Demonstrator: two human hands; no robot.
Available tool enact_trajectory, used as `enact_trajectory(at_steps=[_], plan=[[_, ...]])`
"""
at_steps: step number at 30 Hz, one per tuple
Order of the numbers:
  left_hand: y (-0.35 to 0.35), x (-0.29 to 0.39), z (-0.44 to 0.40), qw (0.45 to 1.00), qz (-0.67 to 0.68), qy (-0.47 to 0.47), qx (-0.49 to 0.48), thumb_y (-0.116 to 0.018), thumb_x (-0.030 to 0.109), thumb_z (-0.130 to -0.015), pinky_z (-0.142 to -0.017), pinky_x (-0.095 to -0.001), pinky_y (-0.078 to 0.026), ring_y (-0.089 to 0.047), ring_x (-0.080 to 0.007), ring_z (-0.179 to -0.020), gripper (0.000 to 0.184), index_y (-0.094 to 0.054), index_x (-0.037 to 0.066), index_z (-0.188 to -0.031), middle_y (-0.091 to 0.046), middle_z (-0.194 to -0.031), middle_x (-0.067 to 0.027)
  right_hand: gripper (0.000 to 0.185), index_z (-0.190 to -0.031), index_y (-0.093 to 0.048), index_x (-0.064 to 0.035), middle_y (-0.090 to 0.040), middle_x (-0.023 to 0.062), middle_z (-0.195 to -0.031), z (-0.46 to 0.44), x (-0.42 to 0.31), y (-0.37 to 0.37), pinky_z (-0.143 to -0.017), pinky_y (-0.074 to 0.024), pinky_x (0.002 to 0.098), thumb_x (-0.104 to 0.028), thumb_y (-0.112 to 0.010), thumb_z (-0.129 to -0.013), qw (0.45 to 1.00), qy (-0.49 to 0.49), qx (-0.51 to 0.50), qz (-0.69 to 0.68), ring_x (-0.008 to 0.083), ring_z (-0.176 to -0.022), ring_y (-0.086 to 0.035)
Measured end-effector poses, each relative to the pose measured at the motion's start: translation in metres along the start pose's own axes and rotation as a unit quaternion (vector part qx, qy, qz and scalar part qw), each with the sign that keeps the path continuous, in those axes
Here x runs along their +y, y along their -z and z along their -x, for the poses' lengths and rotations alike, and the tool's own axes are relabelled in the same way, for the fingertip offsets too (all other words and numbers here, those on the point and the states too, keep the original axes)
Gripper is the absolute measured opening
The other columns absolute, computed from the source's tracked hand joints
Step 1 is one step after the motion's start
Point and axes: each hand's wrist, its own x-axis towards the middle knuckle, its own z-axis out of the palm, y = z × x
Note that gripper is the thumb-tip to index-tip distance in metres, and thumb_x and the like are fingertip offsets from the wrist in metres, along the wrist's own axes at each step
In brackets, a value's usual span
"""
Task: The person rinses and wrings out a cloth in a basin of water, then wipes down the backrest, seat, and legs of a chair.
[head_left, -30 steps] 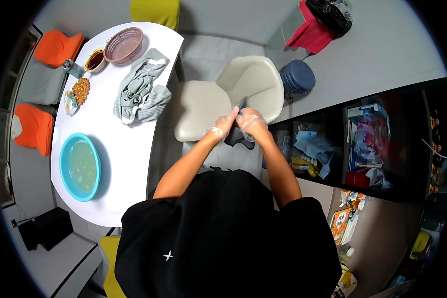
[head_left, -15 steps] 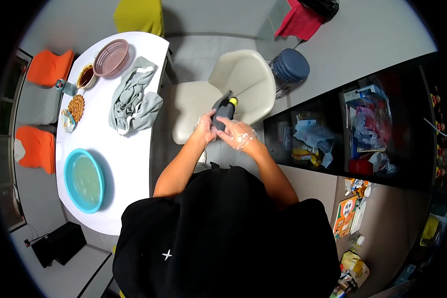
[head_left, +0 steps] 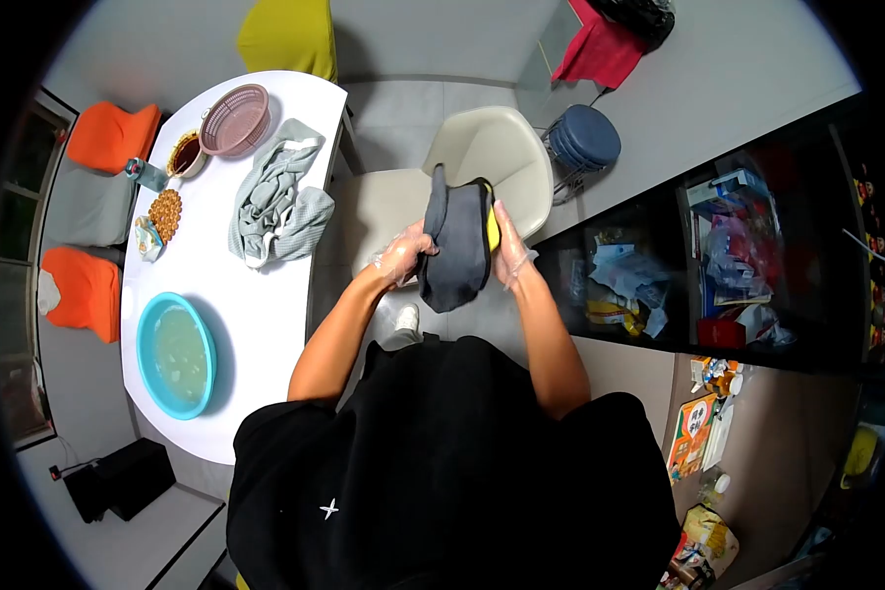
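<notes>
A dark grey cloth (head_left: 455, 246) with a black edge and a yellow underside hangs partly spread between my hands, in front of the cream chair (head_left: 497, 147). My left hand (head_left: 403, 256), in a clear plastic glove, pinches its left side with the thumb on top. On the opposite side my right hand (head_left: 510, 250), gloved the same way, holds the edge where the yellow shows. The right fingers are partly hidden behind the cloth.
To the left stands a white table (head_left: 265, 324) with a blue basin (head_left: 174, 401) of cloudy water, a crumpled grey-green garment (head_left: 277, 202), a brown basket (head_left: 236, 120) and a bowl of dark liquid (head_left: 187, 157). A blue stool (head_left: 585, 136) and a black cabinet (head_left: 649, 216) are to the right.
The cloth was bunched up small between my hands. Now it is opened out wider, and my hands have moved apart. The view has shifted slightly.
</notes>
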Motion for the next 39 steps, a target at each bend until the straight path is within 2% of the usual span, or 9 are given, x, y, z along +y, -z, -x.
enact_trajectory(at_steps=[4, 7, 11, 15, 19, 24, 32, 36, 39], plan=[[0.003, 0.003, 0.008, 0.993, -0.111, -0.024, -0.020, -0.048, 0.007, -0.073, -0.106, -0.0317, -0.040, -0.053, -0.0214, -0.120, 0.069, -0.045, -0.002, -0.142, -0.055, -0.134, -0.0110, 0.044, -0.116, -0.066, -0.0014, -0.071, 0.0098, -0.107, 0.023, -0.019, -0.026, -0.080, -0.0552, 0.0311, -0.036, -0.074, -0.090, 0.993, 0.041, -0.114, -0.006, 0.0198, -0.092, -0.069], [0.009, 0.001, 0.009, 0.995, -0.082, -0.052, 0.005, -0.057, 0.016, -0.084, -0.106, -0.0306, -0.039, -0.054, -0.0191, -0.120, 0.062, -0.046, -0.003, -0.142, -0.058, -0.134, -0.0090, 0.034, -0.103, -0.071, -0.0021, -0.071, 0.0039, -0.093, 0.028, -0.026, -0.033, -0.075, -0.0530, 0.0297, -0.033, -0.077, -0.088, 0.931, 0.151, -0.034, 0.331, 0.0130, -0.082, -0.065], [-0.007, 0.019, 0.028, 0.973, -0.192, -0.095, 0.083, -0.072, 0.025, -0.091, -0.095, -0.0316, -0.045, -0.059, -0.0154, -0.103, 0.051, -0.055, -0.001, -0.131, -0.066, -0.111, -0.0066, 0.030, -0.096, -0.071, 0.0000, -0.070, 0.0009, -0.087, 0.035, -0.028, -0.046, -0.072, -0.0511, 0.0281, -0.027, -0.079, -0.086, 0.927, 0.204, -0.053, 0.310, 0.0096, -0.076, -0.061], [0.017, 0.011, 0.007, 0.960, -0.082, -0.141, 0.227, -0.061, 0.031, -0.099, -0.084, -0.0291, -0.046, -0.058, -0.0123, -0.090, 0.029, -0.063, 0.003, -0.108, -0.065, -0.098, -0.0049, 0.030, -0.097, -0.070, 0.0028, -0.070, 0.0009, -0.091, 0.048, -0.033, -0.060, -0.074, -0.0508, 0.0274, -0.024, -0.079, -0.087, 0.895, 0.274, -0.070, 0.344, 0.0089, -0.079, -0.060], [-0.010, 0.022, 0.006, 0.803, -0.259, -0.377, 0.382, -0.065, 0.008, -0.094, -0.076, -0.0255, -0.048, -0.058, -0.0105, -0.083, 0.014, -0.062, 0.001, -0.106, -0.063, -0.089, -0.0034, 0.031, -0.100, -0.068, 0.0014, -0.070, 0.0060, -0.088, 0.048, -0.033, -0.062, -0.077, -0.0508, 0.0313, -0.025, -0.077, -0.088, 0.833, 0.331, -0.009, 0.443, 0.0134, -0.080, -0.061], [-0.051, 0.042, 0.011, 0.931, -0.193, -0.247, 0.186, -0.077, 0.014, -0.087, -0.066, -0.0223, -0.047, -0.056, -0.0066, -0.072, 0.021, -0.061, 0.002, -0.094, -0.063, -0.080, -0.0006, 0.028, -0.106, -0.063, -0.0025, -0.068, 0.0208, -0.101, 0.064, -0.032, -0.082, -0.079, -0.0520, 0.0452, -0.017, -0.072, -0.084, 0.699, 0.460, 0.058, 0.545, 0.0422, -0.093, -0.064], [-0.037, 0.024, -0.013, 0.960, -0.098, -0.193, 0.175, -0.068, 0.014, -0.091, -0.061, -0.0252, -0.048, -0.055, -0.0074, -0.069, 0.015, -0.060, 0.003, -0.087, -0.057, -0.073, 0.0005, 0.032, -0.119, -0.065, 0.0001, -0.072, 0.0184, -0.106, 0.056, -0.011, -0.075, -0.084, -0.0558, 0.0365, -0.002, -0.069, -0.086, 0.663, 0.515, 0.062, 0.539, 0.0303, -0.093, -0.072], [-0.033, 0.024, -0.014, 0.964, -0.082, -0.184, 0.174, -0.062, 0.016, -0.092, -0.059, -0.0245, -0.044, -0.052, -0.0078, -0.065, 0.013, -0.060, 0.004, -0.087, -0.057, -0.072, 0.0005, 0.039, -0.127, -0.059, 0.0055, -0.070, 0.0096, -0.107, 0.037, 0.007, -0.065, -0.085, -0.0542, 0.0267, -0.003, -0.071, -0.090, 0.892, 0.359, -0.046, 0.271, 0.0120, -0.095, -0.066], [-0.029, 0.024, -0.013, 0.968, -0.065, -0.187, 0.157, -0.061, 0.020, -0.095, -0.059, -0.0238, -0.039, -0.049, -0.0072, -0.065, 0.016, -0.060, 0.005, -0.088, -0.055, -0.073, 0.0018, 0.042, -0.129, -0.056, 0.0070, -0.067, 0.0091, -0.113, 0.028, 0.013, -0.068, -0.090, -0.0527, 0.0268, -0.001, -0.071, -0.090, 0.926, 0.337, -0.055, 0.160, 0.0139, -0.101, -0.065]])
